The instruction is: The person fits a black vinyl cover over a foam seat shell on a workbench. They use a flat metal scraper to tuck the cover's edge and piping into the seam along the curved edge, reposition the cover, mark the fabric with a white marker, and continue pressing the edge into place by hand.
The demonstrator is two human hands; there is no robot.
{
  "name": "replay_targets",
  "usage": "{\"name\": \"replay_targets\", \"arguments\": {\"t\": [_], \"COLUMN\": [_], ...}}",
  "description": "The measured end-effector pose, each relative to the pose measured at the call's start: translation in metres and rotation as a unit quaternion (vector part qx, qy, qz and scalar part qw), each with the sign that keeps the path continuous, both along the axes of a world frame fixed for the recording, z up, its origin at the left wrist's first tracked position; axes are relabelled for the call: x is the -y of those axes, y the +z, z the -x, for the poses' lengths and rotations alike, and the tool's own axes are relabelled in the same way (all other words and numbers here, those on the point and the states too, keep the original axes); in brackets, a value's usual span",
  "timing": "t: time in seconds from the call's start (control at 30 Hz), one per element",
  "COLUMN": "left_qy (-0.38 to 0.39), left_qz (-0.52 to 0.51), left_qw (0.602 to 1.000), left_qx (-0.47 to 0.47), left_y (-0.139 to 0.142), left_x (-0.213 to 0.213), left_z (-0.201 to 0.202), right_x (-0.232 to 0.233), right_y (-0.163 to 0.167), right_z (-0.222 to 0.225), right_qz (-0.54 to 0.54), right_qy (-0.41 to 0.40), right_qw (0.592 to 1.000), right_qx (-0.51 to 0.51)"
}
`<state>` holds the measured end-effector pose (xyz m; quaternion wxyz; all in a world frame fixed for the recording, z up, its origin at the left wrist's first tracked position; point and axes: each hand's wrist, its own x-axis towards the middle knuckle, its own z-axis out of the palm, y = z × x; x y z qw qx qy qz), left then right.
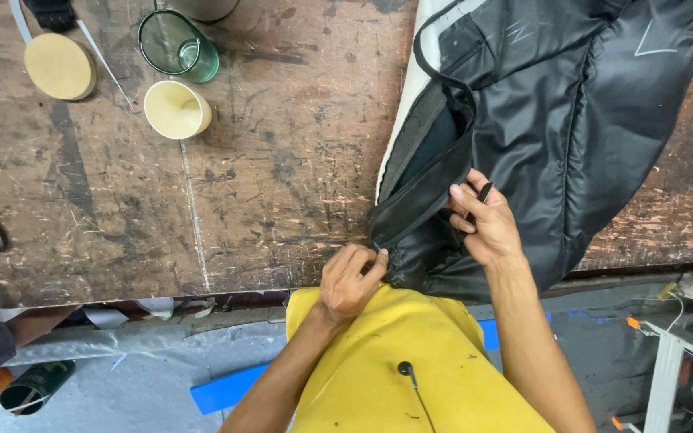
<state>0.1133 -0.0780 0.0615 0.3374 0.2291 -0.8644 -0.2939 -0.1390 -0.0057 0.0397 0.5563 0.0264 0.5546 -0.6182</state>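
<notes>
At the bench edge nearest me, my left hand point(352, 281) pinches the black cover's point(555, 120) lower corner, fingers closed on its seam. Just beyond, my right hand point(483, 224) grips the folded edge band, thumb pressed on top. I judge I'm aligning that edge; next needs steady tension. Farther off stand a cream cup point(176, 109) and green glass point(178, 44).

No packages, signs or screens show near either hand; the only thing of that kind may be a dark green can point(35, 386) with a pale label band, low and far left of the left hand point(350, 281)
</notes>
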Motion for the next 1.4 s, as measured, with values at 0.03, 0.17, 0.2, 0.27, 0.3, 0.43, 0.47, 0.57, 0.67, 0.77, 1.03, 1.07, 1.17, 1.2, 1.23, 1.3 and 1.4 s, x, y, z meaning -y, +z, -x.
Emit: {"name": "replay_targets", "arguments": {"t": [0.03,0.17,0.2,0.27,0.3,0.43,0.47,0.57,0.67,0.77,1.03,1.07,1.17,1.2,1.23,1.3,1.4], "left_qy": [0.007,0.100,0.132,0.178,0.213,0.314,0.330,0.361,0.316,0.180,0.025,-0.008,-0.057,-0.004,0.045,0.082,0.117], "left_qz": [-0.006,-0.125,-0.178,-0.291,-0.365,-0.527,-0.533,-0.468,-0.227,-0.074,0.107,0.119,0.156,-0.030,-0.109,-0.168,-0.171], "left_qw": [1.000,0.987,0.975,0.939,0.904,0.782,0.776,0.805,0.916,0.980,0.987,0.981,0.979,0.996,0.990,0.981,0.972], "left_qx": [0.003,-0.004,-0.013,-0.035,-0.064,-0.105,-0.067,0.043,0.096,0.046,0.116,0.152,0.121,0.079,0.077,0.050,0.108], "left_y": [-0.002,-0.023,-0.030,-0.049,-0.060,-0.080,-0.078,-0.061,-0.027,-0.012,-0.074,-0.082,-0.090,-0.090,-0.087,-0.081,-0.077], "left_x": [-0.001,-0.011,-0.013,-0.016,-0.015,0.009,0.015,0.029,0.033,0.063,0.160,0.165,0.178,0.180,0.190,0.208,0.216], "left_z": [-0.001,-0.008,-0.011,-0.010,-0.011,-0.035,-0.042,-0.043,-0.020,0.041,0.268,0.279,0.298,0.300,0.304,0.308,0.311], "right_x": [0.001,0.005,0.006,0.007,0.006,-0.006,-0.013,-0.038,-0.066,-0.079,-0.079,-0.079,-0.083,-0.084,-0.085,-0.087,-0.089], "right_y": [0.000,-0.003,-0.005,-0.010,-0.012,-0.024,-0.027,-0.039,-0.055,-0.077,-0.087,-0.084,-0.075,-0.073,-0.071,-0.068,-0.063], "right_z": [-0.001,0.000,0.001,0.003,0.005,0.013,0.018,0.041,0.058,0.055,0.052,0.053,0.058,0.060,0.060,0.062,0.067], "right_qz": [-0.005,-0.056,-0.078,-0.090,-0.098,-0.116,-0.154,-0.230,-0.268,-0.268,-0.310,-0.302,-0.316,-0.324,-0.326,-0.323,-0.303], "right_qy": [0.003,0.013,0.009,0.076,0.110,0.129,0.115,0.084,0.077,0.057,0.042,0.037,0.024,0.035,0.034,0.043,0.048], "right_qw": [1.000,0.998,0.997,0.989,0.981,0.873,0.846,0.772,0.742,0.743,0.749,0.743,0.785,0.792,0.792,0.797,0.797], "right_qx": [-0.002,-0.013,-0.021,-0.092,-0.123,-0.456,-0.496,-0.586,-0.610,-0.611,-0.584,-0.597,-0.532,-0.516,-0.514,-0.509,-0.520]}}
